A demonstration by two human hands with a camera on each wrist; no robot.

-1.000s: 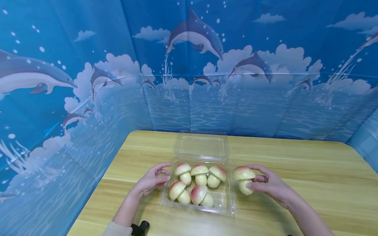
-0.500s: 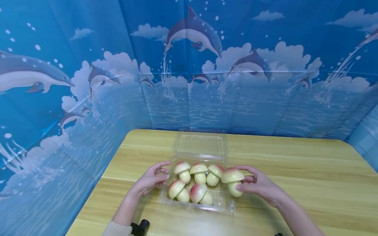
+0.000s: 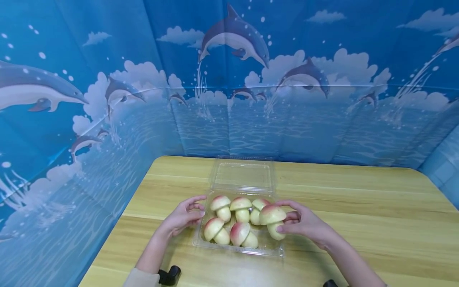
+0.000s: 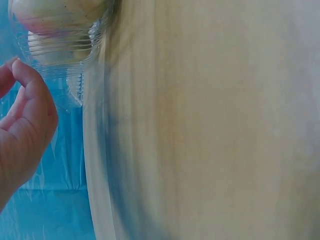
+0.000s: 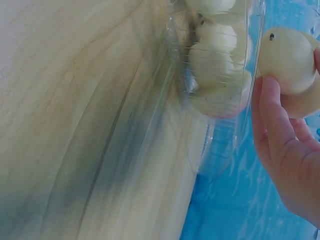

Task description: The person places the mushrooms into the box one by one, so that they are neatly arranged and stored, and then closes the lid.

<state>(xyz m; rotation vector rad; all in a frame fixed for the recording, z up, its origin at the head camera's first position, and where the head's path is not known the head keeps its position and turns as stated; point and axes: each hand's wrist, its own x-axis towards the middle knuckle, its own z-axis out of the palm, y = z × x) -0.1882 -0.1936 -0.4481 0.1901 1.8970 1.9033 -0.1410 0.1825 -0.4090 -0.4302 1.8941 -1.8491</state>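
Note:
My right hand [image 3: 305, 225] grips a model mushroom [image 3: 271, 216] with a pale yellow stem and red-tinted cap, thumb on the stem. It hangs over the right end of a clear plastic container [image 3: 236, 250]; the right wrist view shows that mushroom [image 5: 287, 62] above the rim. Inside, several similar mushrooms [image 3: 241, 204] lie in two rows, the back right one partly covered by the held one. At the container's left side, my left hand [image 3: 183, 218] has loosely bent fingers close to the wall. Whether they touch it I cannot tell. The left wrist view shows this hand [image 4: 27, 120] holding nothing.
The container's clear lid [image 3: 244, 176] is folded back flat on the wooden table [image 3: 358, 207]. A blue dolphin-print curtain [image 3: 305, 119] stands behind the table and along its left side. Black wrist-mount parts [image 3: 170, 275] show near the lower edge.
My right hand has carried the held mushroom leftward, from beside the container to over its right end. My left hand has stayed by the left wall. The camera view has shifted slightly.

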